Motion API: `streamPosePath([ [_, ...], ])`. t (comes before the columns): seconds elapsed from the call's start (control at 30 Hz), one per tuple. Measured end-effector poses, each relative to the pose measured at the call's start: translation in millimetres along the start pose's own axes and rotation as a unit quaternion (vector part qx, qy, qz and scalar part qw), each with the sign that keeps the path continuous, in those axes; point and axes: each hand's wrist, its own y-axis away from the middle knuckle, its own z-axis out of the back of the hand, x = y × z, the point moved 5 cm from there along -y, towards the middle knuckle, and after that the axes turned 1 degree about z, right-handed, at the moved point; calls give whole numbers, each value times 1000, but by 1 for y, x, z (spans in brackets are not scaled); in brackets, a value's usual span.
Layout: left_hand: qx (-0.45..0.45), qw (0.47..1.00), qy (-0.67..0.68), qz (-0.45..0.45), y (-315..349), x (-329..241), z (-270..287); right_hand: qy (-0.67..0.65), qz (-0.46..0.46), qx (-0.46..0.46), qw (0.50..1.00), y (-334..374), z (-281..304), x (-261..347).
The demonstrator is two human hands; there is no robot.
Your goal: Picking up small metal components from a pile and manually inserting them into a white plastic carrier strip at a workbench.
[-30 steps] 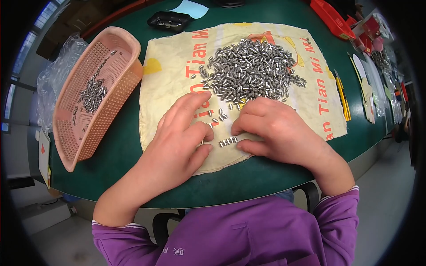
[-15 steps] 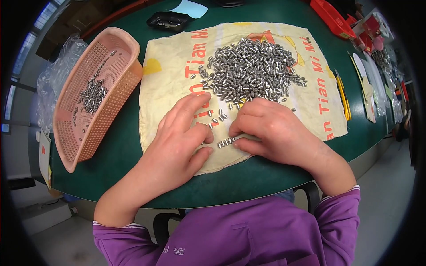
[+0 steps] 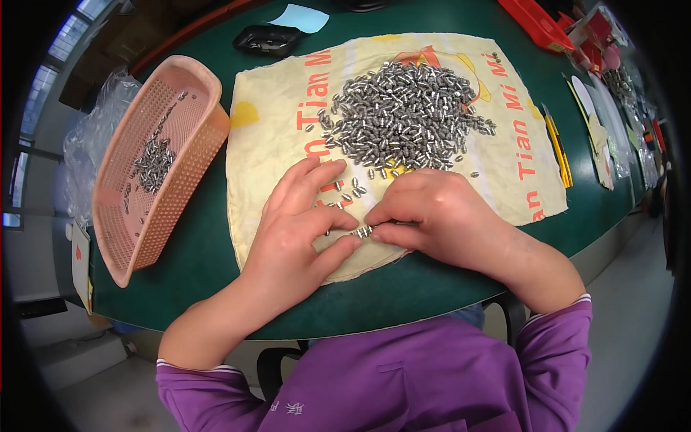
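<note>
Between my two hands, a short row of small metal parts [image 3: 363, 232], silvery and ribbed, lies side by side on the cream cloth [image 3: 266, 144]. At the row's right end, the thumb and forefinger of my right hand [image 3: 443, 212] are closed on it, with the other fingers curled under. My left hand [image 3: 291, 227] is open at the left end, its thumb and forefinger apart and close to the row, the other fingers stretched forward. A few loose metal parts [image 3: 354, 190] lie between the hands. Beyond them is a large heap of similar parts [image 3: 403, 115].
A pink perforated basket [image 3: 183, 162] with more metal parts [image 3: 153, 165] stands at the left, beside clear plastic wrap [image 3: 93, 151]. A black tray [image 3: 268, 40] and blue paper [image 3: 302, 18] lie at the back. A yellow cutter [image 3: 556, 147] and red bin [image 3: 536, 25] are at the right.
My left hand has moved right, bringing its thumb and forefinger up to the row. My right hand has shifted slightly left with the row's end. The whole view has shifted a little.
</note>
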Motion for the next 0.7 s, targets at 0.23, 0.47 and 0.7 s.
streamPosePath([
  [0.23,3,1000,-3,9,-2,0,-7,-2,5,-23,1000,1,-7,1],
  [0.47,19,999,23,-22,-2,-1,-9,-8,11,-12,1000,4,-9,2],
  [0.7,29,998,30,-35,-1,-1,-10,-1,31,-10,999,4,-7,3],
])
